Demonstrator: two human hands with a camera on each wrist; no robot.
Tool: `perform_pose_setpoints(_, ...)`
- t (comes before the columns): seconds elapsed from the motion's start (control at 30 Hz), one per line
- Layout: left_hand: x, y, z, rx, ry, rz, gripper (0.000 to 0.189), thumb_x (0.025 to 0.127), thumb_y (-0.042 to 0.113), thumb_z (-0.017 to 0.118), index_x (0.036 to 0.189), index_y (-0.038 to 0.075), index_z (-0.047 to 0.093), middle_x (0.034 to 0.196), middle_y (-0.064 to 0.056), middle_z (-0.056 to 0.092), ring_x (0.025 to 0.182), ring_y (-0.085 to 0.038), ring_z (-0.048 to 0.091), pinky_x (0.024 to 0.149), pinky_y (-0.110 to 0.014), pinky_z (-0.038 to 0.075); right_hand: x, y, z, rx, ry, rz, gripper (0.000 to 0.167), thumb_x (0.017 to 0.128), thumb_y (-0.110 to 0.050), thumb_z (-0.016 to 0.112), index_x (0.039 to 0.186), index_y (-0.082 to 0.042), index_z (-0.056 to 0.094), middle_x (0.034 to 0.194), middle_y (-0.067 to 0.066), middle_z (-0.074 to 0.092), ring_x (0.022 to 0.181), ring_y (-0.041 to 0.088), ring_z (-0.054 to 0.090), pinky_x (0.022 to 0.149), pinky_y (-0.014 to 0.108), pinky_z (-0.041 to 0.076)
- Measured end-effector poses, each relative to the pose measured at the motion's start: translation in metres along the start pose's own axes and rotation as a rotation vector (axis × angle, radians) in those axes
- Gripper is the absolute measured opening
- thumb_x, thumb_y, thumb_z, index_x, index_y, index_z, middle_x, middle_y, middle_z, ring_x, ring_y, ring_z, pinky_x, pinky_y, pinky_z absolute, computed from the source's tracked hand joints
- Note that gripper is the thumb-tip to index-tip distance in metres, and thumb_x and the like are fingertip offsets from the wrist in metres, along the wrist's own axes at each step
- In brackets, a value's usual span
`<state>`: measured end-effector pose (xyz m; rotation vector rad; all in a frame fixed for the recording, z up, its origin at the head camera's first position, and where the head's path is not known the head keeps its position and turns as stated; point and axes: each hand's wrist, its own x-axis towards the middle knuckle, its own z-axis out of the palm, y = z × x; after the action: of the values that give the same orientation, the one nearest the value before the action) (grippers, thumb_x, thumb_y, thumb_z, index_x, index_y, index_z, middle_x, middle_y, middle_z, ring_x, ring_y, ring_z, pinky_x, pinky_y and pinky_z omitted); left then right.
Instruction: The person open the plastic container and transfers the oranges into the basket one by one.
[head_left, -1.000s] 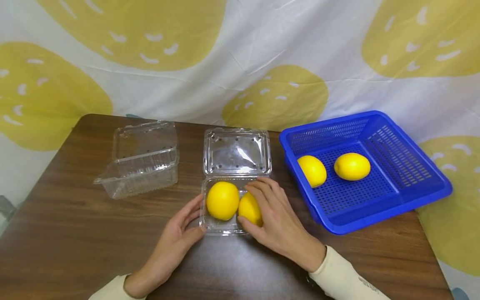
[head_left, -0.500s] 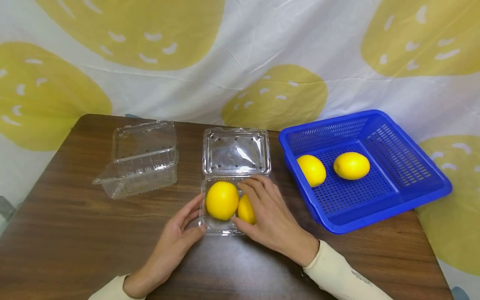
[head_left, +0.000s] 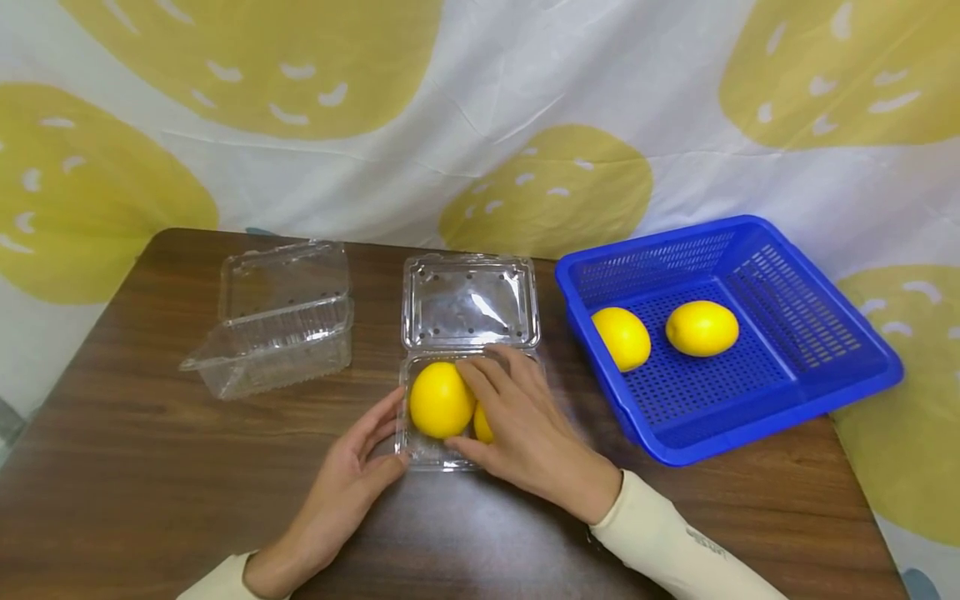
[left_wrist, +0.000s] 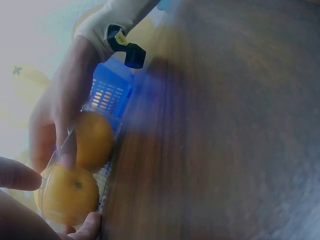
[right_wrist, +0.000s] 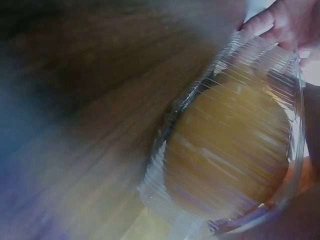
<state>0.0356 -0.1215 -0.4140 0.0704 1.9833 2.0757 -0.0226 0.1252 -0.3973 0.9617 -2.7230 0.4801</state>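
A clear plastic clamshell container lies with its lid folded back on the table. Two yellow lemons sit side by side in its tray: the left lemon shows almost whole, while the right lemon is mostly hidden under my right hand. That hand arches over the tray, fingertips at the left lemon's upper right side and thumb near its lower right. My left hand holds the container's left side, thumb at the near corner and fingers along the wall. Through the ribbed wall in the right wrist view, one lemon shows large.
A blue perforated basket stands at the right with two lemons inside, one lemon by its left wall and another lemon further right. A second open clear container sits at the left on the brown wooden table.
My right hand has shifted left over the tray, from the right lemon toward the left one, and now covers more of the right lemon. My left hand has stayed at the container's side.
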Motion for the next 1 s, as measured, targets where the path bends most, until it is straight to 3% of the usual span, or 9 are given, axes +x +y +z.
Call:
perform_pose_setpoints(0.33,0.000,-0.001,0.001,0.040,0.004,0.034,0.074,0.101,-0.003,0.067,0.169,0.007,0.041,0.170,-0.018,0.046,0.150,-0.038,0.049,0.107,-0.021,0.054,0.009,-0.004,0.001,-0.018,-0.051,0.026,0.100,0.077,-0.052,0.100,0.157,-0.011,0.055,0.147,0.010,0.064,0.151,0.040,0.043,0.125,0.061,0.036)
perform_pose_setpoints(0.57,0.000,-0.001,0.001,0.047,0.007,0.039,0.073,0.101,-0.002,0.067,0.169,0.007,0.042,0.169,-0.017,0.047,0.150,-0.037,0.050,0.107,-0.021,0.054,0.015,-0.006,0.002,-0.035,-0.074,0.047,0.096,0.075,-0.053,0.100,0.150,-0.010,0.059,0.145,0.011,0.065,0.150,0.042,0.043,0.125,0.061,0.036)
perform_pose_setpoints(1.0,-0.001,-0.002,0.002,0.052,0.019,0.043,0.074,0.101,-0.003,0.067,0.169,0.007,0.041,0.168,-0.019,0.048,0.150,-0.037,0.049,0.107,-0.021,0.054,0.015,-0.002,0.004,-0.013,-0.053,0.012,0.090,0.075,-0.054,0.098,0.145,-0.009,0.063,0.141,0.012,0.068,0.149,0.040,0.046,0.126,0.059,0.035)
